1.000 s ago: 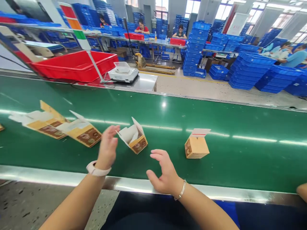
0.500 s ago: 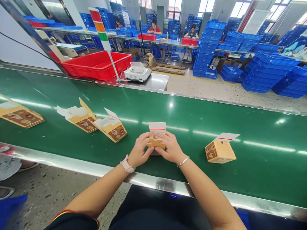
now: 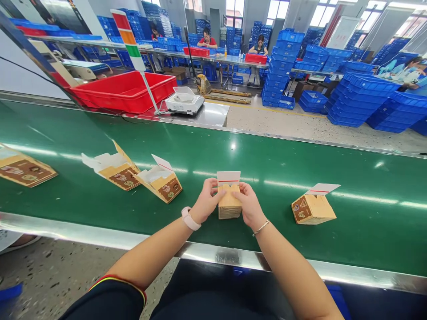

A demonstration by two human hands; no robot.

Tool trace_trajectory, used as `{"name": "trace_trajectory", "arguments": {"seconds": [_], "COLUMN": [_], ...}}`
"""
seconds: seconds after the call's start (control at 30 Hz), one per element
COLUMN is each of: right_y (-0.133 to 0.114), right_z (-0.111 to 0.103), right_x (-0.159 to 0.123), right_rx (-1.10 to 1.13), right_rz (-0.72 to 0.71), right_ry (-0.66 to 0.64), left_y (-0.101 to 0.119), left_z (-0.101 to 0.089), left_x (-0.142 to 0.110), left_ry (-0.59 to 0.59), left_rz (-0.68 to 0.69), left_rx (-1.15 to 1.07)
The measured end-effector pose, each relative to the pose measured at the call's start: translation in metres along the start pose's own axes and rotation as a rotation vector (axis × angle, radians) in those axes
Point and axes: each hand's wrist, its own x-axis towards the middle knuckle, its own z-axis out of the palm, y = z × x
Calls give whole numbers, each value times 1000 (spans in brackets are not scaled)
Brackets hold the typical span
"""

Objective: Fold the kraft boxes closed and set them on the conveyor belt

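The person's left hand (image 3: 207,201) and right hand (image 3: 250,206) are close together, one on each side of an upright kraft-brown carton (image 3: 229,203), gripping it near the top. The carton stands on the green conveyor belt (image 3: 300,249), a little way in from its near steel edge (image 3: 227,257), with a white flap (image 3: 228,178) marked by a red line rising from its top. A white watch strap (image 3: 191,218) circles the left wrist and a thin silver bracelet (image 3: 260,228) circles the right. To the right, well clear of the hands, a finished-looking printed carton (image 3: 313,211) lies on its side with its own white flap (image 3: 323,189) sticking out. To the left are two partly folded cartons (image 3: 160,184) (image 3: 116,172), their flaps open, and a flat printed carton blank (image 3: 23,171) at the belt's edge of view. Across the belt, a digital scale (image 3: 184,101) sits on a steel tabletop (image 3: 213,114) beside a red plastic crate (image 3: 123,91), and stacks of blue crates (image 3: 358,100) fill the floor beyond.
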Motion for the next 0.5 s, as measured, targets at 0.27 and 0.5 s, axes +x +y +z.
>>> {"name": "trace_trajectory", "arguments": {"seconds": [0.27,0.5], "right_y": [-17,-25], "right_z": [-19,-32], "right_x": [-8,-2], "right_rx": [-137,-271], "right_rz": [41,115], "right_ry": [-17,-49], "left_y": [12,5], "left_z": [22,39], "left_x": [4,8], "left_ry": [-278,-283], "left_rz": [-272,-252], "left_rx": [-155,-124]}}
